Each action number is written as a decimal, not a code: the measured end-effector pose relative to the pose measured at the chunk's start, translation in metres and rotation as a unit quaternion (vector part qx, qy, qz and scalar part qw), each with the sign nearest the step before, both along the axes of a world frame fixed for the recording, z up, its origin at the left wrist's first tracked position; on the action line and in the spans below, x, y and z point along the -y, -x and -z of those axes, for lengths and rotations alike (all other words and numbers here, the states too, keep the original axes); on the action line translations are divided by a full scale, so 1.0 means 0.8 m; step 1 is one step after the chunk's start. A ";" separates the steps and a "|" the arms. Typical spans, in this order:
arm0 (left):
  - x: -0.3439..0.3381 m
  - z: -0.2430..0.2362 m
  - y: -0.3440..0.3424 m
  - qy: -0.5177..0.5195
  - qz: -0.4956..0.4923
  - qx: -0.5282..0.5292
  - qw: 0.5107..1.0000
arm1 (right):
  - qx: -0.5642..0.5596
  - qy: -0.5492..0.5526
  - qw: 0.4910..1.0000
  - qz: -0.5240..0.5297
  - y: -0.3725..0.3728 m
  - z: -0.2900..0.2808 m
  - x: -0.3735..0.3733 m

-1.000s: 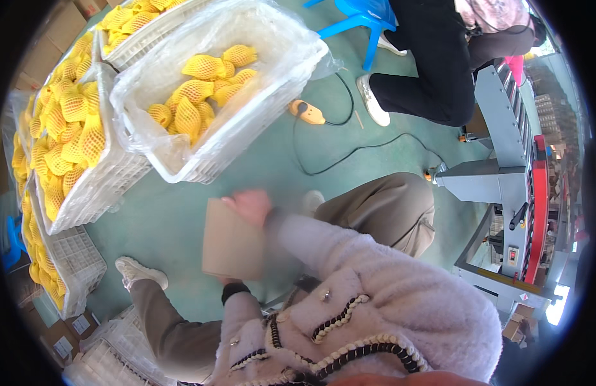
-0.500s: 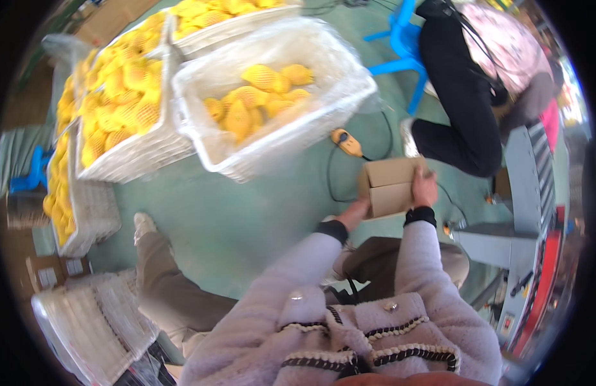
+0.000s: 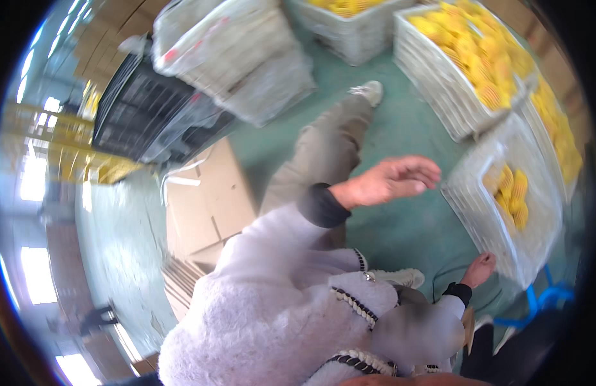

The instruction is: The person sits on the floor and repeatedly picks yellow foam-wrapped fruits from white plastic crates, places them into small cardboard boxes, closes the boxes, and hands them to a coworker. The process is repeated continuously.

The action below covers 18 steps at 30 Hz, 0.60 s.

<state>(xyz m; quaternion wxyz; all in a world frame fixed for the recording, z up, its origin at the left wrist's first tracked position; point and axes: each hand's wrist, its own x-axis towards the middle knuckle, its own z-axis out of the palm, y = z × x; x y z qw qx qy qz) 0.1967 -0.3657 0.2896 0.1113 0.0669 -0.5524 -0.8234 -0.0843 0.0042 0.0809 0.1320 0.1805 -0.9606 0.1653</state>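
My left hand (image 3: 391, 181) is raised over the floor with its fingers stretched out and nothing in it. It points toward the open white crate (image 3: 468, 204), apart from it. Low in that crate lie several yellow fruits (image 3: 515, 193) in foam nets. My right hand (image 3: 481, 269) is beside the crate's near side, its fingers curled in and nothing visible in them; I cannot tell whether it touches the crate. A strip of brown cardboard (image 3: 468, 325) shows by my right sleeve, the rest hidden behind the sleeve.
Flattened cardboard boxes (image 3: 208, 199) lie to my left. Beyond them stand stacked white crates (image 3: 246, 64) and a black crate (image 3: 147, 106). A full crate of netted fruit (image 3: 430, 83) is at the far right. A blue stool (image 3: 536, 299) and dark-clothed legs (image 3: 510, 347) are at lower right.
My view has swung left. Both hands have let go of the small cardboard box; my left hand has moved out to the left, and my right hand is near the crate.
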 end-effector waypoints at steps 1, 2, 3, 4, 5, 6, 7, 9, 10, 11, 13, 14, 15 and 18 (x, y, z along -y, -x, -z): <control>0.036 -0.015 -0.063 0.001 -0.064 -0.029 0.998 | 0.057 0.001 0.996 -0.067 -0.018 0.005 0.044; 0.069 -0.019 -0.132 0.026 -0.143 0.000 0.989 | 0.116 0.012 0.984 -0.133 -0.035 0.017 0.082; 0.097 -0.021 -0.210 0.048 -0.220 0.009 0.974 | 0.183 0.033 0.961 -0.205 -0.052 0.027 0.116; 0.116 -0.017 -0.293 0.106 -0.318 0.072 0.940 | 0.202 0.013 0.949 -0.242 -0.070 0.039 0.141; 0.133 -0.009 -0.379 0.212 -0.407 0.176 0.871 | 0.238 0.008 0.932 -0.273 -0.089 0.050 0.160; 0.143 0.005 -0.461 0.225 -0.514 0.238 0.793 | 0.274 -0.038 0.916 -0.289 -0.103 0.058 0.174; 0.152 0.021 -0.544 0.274 -0.582 0.355 0.678 | 0.310 -0.063 0.905 -0.283 -0.115 0.070 0.191; 0.142 0.059 -0.682 0.225 -0.691 0.457 0.513 | 0.348 -0.106 0.867 -0.339 -0.139 0.084 0.203; 0.134 0.078 -0.735 0.192 -0.674 0.561 0.441 | 0.376 -0.129 0.852 -0.341 -0.147 0.087 0.210; 0.125 0.098 -0.771 0.123 -0.632 0.678 0.354 | 0.360 -0.149 0.841 -0.375 -0.154 0.089 0.217; 0.096 0.140 -0.797 0.073 -0.611 0.694 0.373 | 0.350 -0.213 0.820 -0.399 -0.166 0.082 0.234; 0.080 0.152 -0.797 0.023 -0.592 0.703 0.394 | 0.351 -0.205 0.816 -0.410 -0.170 0.074 0.247; 0.066 0.159 -0.791 0.060 -0.604 0.699 0.378 | 0.353 -0.194 0.813 -0.420 -0.173 0.062 0.262; 0.042 0.146 -0.758 0.052 -0.637 0.653 0.407 | 0.307 -0.165 0.825 -0.445 -0.179 0.011 0.327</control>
